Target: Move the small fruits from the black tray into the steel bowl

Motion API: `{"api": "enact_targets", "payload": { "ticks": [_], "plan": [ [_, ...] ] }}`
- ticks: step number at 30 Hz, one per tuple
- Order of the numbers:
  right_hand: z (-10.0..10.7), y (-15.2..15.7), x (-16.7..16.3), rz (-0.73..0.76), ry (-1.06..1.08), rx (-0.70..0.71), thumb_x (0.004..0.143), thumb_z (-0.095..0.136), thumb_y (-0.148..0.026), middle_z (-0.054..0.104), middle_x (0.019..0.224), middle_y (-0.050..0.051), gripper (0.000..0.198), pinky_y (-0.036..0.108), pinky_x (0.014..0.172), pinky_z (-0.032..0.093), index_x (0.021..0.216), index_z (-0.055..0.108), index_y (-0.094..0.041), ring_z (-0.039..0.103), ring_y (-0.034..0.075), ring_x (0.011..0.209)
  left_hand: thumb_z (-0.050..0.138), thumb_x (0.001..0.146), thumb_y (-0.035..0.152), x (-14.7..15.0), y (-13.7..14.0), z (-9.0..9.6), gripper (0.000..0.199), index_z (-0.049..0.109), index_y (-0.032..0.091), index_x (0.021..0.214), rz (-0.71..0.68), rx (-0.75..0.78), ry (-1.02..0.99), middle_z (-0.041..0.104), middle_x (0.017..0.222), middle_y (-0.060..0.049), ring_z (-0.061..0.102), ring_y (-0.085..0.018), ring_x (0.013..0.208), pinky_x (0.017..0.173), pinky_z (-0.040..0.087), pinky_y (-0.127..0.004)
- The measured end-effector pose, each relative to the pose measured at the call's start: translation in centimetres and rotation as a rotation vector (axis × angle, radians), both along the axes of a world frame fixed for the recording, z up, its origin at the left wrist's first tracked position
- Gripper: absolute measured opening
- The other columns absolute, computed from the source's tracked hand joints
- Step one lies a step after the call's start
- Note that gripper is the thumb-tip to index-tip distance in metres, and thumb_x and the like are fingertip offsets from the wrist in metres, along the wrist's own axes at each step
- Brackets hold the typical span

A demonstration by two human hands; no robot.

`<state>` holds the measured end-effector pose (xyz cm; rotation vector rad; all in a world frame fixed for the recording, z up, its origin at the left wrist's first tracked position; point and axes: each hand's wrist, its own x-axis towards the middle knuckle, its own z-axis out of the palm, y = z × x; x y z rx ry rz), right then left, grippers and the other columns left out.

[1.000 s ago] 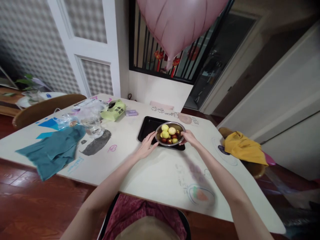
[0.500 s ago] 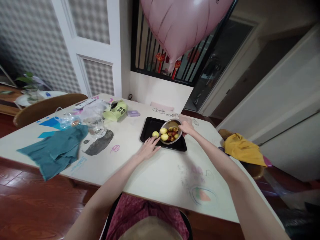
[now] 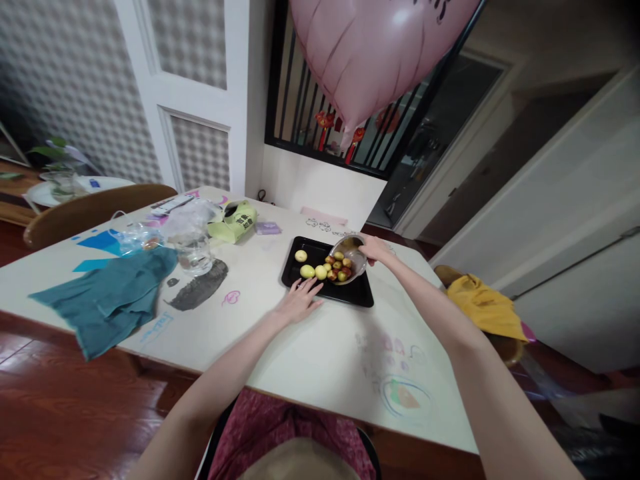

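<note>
Several yellow-green fruits [image 3: 307, 271]: loose on the left half of the black baking tray [image 3: 345, 293]
Metal bowl [image 3: 357, 259]: tilted over the tray's right half, its mouth facing the tray's left side
Red-green jujube-like fruits [image 3: 339, 265]: clustered at the bowl's mouth, above or on the tray's middle, which cannot be told
Right hand [image 3: 376, 249]: grip closed on the bowl's rim, near the tray's far right corner
Left hand [image 3: 297, 305]: grip wide, fingers spread at the tray's near rim
Worktop [image 3: 300, 353]: beneath the tray; teal cloth [image 3: 110, 290] well to the tray's left
</note>
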<state>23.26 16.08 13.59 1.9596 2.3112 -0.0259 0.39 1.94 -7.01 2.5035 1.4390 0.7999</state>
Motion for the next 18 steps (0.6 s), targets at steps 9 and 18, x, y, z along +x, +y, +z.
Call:
{"api": "enact_targets", "payload": {
  "ticks": [9,18],
  "plan": [
    [0.7,-0.6,-0.1,-0.054,-0.101,0.099,0.093,0.056,-0.021,0.076,0.067,0.012,0.031,0.029,0.082,0.051,0.115,0.076,-0.009,0.078,0.026,0.091,0.039,0.111,0.052,0.0,-0.4,0.4,0.057,0.051,0.019,0.155,-0.012,-0.009,0.023,0.048,0.164,-0.019,0.042,-0.031,0.157,0.130,0.027,-0.058],
    [1.6,-4.0,1.4,-0.107,-0.114,0.230,0.093,0.055,-0.018,0.079,0.110,0.026,0.037,0.036,0.095,0.053,0.120,0.076,-0.005,0.074,0.034,0.116,0.040,0.112,0.041,0.4,-1.2,2.6,0.040,0.064,0.022,0.138,0.015,-0.018,-0.156,0.068,0.138,-0.012,0.061,-0.027,0.133,0.115,0.045,-0.050]
  ]
}}
